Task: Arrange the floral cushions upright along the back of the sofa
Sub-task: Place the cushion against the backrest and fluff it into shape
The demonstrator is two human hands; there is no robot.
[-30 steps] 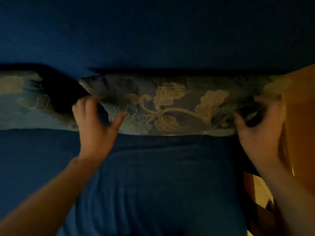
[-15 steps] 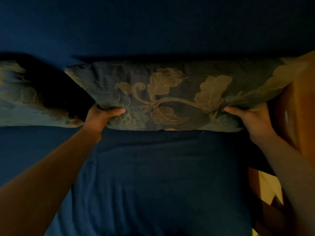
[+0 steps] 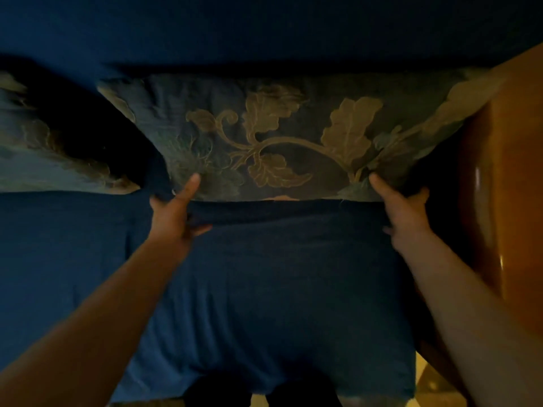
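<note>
A dark floral cushion (image 3: 282,133) with tan leaf and vine pattern stands against the blue sofa back (image 3: 264,30), resting on the blue seat (image 3: 279,289). My left hand (image 3: 176,210) grips its lower left corner, thumb pressed on the front face. At the lower right corner my right hand (image 3: 402,207) holds it the same way. A second floral cushion (image 3: 44,151) lies at the far left, partly cut off by the frame, with a dark gap between the two.
A polished wooden armrest (image 3: 505,186) curves down the right side, touching the cushion's right end. Pale floor (image 3: 435,383) shows at the bottom right. Dark shapes, perhaps my feet, sit at the bottom edge below the seat.
Both hands went from loose on the cushion's ends to gripping its lower corners. The cushion now stands taller against the sofa back, showing more of its face.
</note>
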